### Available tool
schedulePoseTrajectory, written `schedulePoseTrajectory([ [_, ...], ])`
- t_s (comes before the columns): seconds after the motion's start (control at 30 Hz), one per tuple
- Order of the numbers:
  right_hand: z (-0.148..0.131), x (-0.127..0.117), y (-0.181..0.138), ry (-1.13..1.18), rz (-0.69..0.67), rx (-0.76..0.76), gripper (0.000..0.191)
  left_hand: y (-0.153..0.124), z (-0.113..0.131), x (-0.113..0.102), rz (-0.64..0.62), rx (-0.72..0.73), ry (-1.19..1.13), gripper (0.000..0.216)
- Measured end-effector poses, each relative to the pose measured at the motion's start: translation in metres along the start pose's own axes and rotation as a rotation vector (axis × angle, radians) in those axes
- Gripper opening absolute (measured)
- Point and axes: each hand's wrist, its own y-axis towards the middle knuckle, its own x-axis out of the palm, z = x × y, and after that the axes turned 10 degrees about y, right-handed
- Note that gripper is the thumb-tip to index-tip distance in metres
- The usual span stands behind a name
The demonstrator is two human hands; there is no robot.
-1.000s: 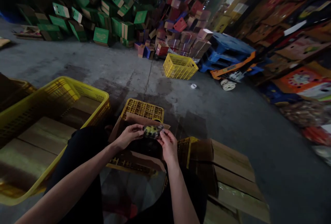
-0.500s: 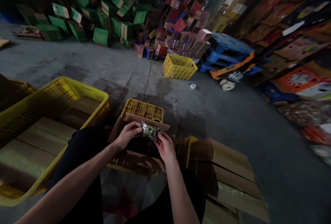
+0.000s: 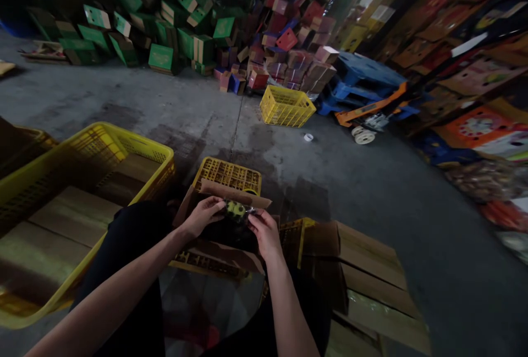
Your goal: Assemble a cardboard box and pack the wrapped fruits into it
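Two bare hands, both ours, share one small packet (image 3: 235, 210). Our left hand (image 3: 204, 217) pinches its left end between thumb and fingers; our right hand (image 3: 265, 232) grips the opposite end at the shiny wrap. We see yellow-green with dark patches through the clear film, but cannot tell what the contents are. We hold the packet over an open carton (image 3: 236, 194), whose flaps stick out on the near and far sides and whose inside is too dark for us to make out. Beyond and below the carton shows a yellow lattice (image 3: 226, 172).

To our left, a big yellow crate (image 3: 119, 142) holds flat boxes (image 3: 76, 214). Closed brown boxes (image 3: 369, 261) lie just beside our right knee (image 3: 303, 296). Farther out on the floor (image 3: 198, 106), we see a smaller crate (image 3: 286, 107) with a white ring (image 3: 308, 137) near it, blue pallets (image 3: 367, 73) by an orange pallet jack (image 3: 373, 109), and jumbled heaps of green boxes (image 3: 160, 58) and red boxes (image 3: 289, 40).
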Motion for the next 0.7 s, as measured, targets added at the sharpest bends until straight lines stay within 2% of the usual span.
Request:
schedulePoseTrajectory([
  [0.13,0.001,0.0012,0.0024,-0.071,0.002,-0.035,0.035,-0.0004,0.0017,0.0011,0.001,-0.106,-0.013,0.048],
  [0.23,-0.0002,0.0023,0.0023,-0.118,-0.012,-0.069,0.034,-0.001,0.0025,0.0011,-0.034,-0.127,0.017,0.053],
  [0.47,-0.0049,0.0064,-0.0016,-0.238,-0.077,-0.096,0.028,-0.001,-0.0001,0.003,-0.046,-0.017,-0.074,0.049],
  [0.7,-0.0056,0.0024,0.0021,-0.301,-0.065,-0.166,0.027,-0.003,0.0009,0.0055,-0.046,0.082,-0.096,0.046],
])
